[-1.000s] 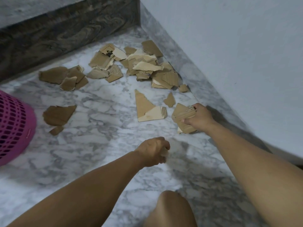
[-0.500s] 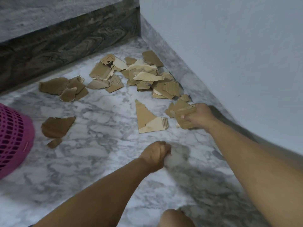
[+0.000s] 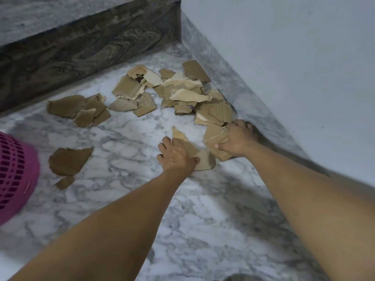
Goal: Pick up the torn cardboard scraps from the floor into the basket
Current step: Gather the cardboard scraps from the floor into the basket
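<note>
Cardboard scraps lie scattered over a grey-and-white marble floor point(image 3: 125, 199), seen from above by the person reaching for them. The right hand point(image 3: 236, 139) grasps a small stack of brown scraps point(image 3: 213, 136), fingers curled over its top and thumb under its near edge, close to the marble skirting at the foot of a pale wall point(image 3: 294, 67). The left hand point(image 3: 176, 156) lies flat with fingers spread on a triangular scrap point(image 3: 179, 133) that rests on the floor; its paler lower corner shows beside the thumb. It presses down and is not gripping. Beyond both hands, the main heap of scraps point(image 3: 190, 94) sits in the corner where the wall meets a dark, swirl-patterned stair riser point(image 3: 81, 47). One piece at the heap's far left carries black print point(image 3: 140, 77). A smaller cluster of scraps point(image 3: 81, 110) lies further left, near the riser. Nearer the viewer, a larger ragged scrap point(image 3: 68, 160) lies with a tiny scrap point(image 3: 65, 182) just below it. The pink slotted basket point(image 3: 14, 175) stands at the left edge, partly out of frame, just beside those two pieces. Its inside is not visible.
</note>
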Motion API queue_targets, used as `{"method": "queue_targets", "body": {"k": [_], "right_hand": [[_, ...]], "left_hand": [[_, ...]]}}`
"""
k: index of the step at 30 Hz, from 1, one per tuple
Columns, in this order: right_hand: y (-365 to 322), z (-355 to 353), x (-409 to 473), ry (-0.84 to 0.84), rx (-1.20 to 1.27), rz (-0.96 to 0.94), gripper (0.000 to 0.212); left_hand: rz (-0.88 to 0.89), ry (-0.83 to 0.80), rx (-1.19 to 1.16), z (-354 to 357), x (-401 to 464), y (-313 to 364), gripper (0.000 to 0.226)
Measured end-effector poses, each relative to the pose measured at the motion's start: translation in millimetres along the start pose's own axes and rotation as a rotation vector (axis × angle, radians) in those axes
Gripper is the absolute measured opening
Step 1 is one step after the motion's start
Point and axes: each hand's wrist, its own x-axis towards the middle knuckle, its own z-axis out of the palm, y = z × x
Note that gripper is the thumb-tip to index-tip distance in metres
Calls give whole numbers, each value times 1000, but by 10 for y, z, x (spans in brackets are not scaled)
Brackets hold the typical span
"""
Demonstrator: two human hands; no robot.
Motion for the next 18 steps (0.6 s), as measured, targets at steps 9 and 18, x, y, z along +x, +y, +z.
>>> {"method": "queue_targets", "body": {"k": [9,18], "right_hand": [[-153,-22,-133,59,233,29,61],[-245,-20,-140,15,255,83,73]], "left_hand": [[-128,-114,-209,-71,100,107,95],[-258,-152,-233,-98,125,165,97]]}}
